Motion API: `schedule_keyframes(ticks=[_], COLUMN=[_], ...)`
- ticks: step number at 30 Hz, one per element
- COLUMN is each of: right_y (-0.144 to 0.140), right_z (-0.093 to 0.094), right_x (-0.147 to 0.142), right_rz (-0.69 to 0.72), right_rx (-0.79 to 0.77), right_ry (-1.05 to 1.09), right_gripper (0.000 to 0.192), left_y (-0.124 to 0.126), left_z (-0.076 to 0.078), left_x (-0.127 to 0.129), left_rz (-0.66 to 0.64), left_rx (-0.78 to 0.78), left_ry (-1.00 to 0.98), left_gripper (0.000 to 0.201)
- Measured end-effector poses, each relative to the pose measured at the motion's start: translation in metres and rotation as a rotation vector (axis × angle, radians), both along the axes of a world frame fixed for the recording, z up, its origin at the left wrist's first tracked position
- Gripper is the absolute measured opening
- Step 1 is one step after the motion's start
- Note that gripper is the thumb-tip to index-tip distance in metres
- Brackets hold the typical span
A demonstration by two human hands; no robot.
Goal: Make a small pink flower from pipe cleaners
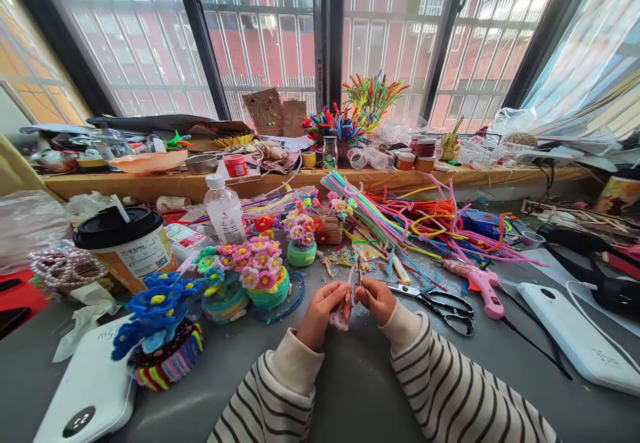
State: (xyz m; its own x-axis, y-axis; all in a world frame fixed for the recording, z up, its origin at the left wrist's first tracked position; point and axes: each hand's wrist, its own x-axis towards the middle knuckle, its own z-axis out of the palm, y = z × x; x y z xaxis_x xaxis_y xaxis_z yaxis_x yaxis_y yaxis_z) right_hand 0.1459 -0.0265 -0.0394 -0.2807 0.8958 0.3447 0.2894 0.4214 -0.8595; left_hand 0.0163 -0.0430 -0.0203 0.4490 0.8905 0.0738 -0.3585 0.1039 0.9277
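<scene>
My left hand (327, 306) is closed, pinching a pale pink pipe cleaner piece (339, 324) whose curled end shows below the fingers. A thin pale strand (351, 276) stands up from between the fingertips. My right hand (377, 300) is closed around a small, dark, pointed metal tool (359, 276), its tip upward beside the strand. Fingers hide most of the tool, so its exact kind is unclear. Both hands nearly touch above the grey table (357, 390). To their right lie black-handled scissors (443, 304), apart from my hand.
Pipe cleaner flower pots (263, 276) and a blue-flowered pot (163, 333) stand left, near a lidded cup (133, 250) and plastic bottle (224, 210). Loose pipe cleaners (375, 210) lie behind. A pink glue gun (483, 286) and white power bank (575, 330) are right.
</scene>
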Motion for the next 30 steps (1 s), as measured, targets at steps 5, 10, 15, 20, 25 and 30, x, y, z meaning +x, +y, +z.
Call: schedule_keyframes(ticks=[5,10,15,20,25,30], right_y=[-0.0023,-0.0025,0.0003,0.0038,0.0032,-0.004], right_z=[0.0016,0.0007,-0.0017,-0.0036,-0.0063,0.0001], right_x=[0.0,-0.0011,-0.0003,0.0025,0.0007,-0.0028], right_rz=[0.063,0.068,-0.052,-0.105,0.013,0.18], right_rx=[0.037,0.043,0.013,-0.001,0.021,0.006], right_ry=[0.017,0.016,-0.036,-0.04,-0.055,-0.105], right_gripper=[0.053,0.052,0.047,0.045,0.053,0.056], left_y=[0.0007,-0.0005,-0.0028,0.0001,0.0028,0.003], left_z=[-0.0012,0.001,0.0031,0.0048,0.0077,0.0083], left_x=[-0.0005,0.0008,0.0013,0.0003,0.0004,0.0008], left_rz=[-0.003,0.01,0.046,0.078,0.195,0.224], left_rx=[0.004,0.011,0.018,0.046,0.058,0.06], left_ry=[-0.024,0.006,0.088,0.126,0.153,0.143], left_gripper=[0.023,0.024,0.025,0.023,0.02,0.02])
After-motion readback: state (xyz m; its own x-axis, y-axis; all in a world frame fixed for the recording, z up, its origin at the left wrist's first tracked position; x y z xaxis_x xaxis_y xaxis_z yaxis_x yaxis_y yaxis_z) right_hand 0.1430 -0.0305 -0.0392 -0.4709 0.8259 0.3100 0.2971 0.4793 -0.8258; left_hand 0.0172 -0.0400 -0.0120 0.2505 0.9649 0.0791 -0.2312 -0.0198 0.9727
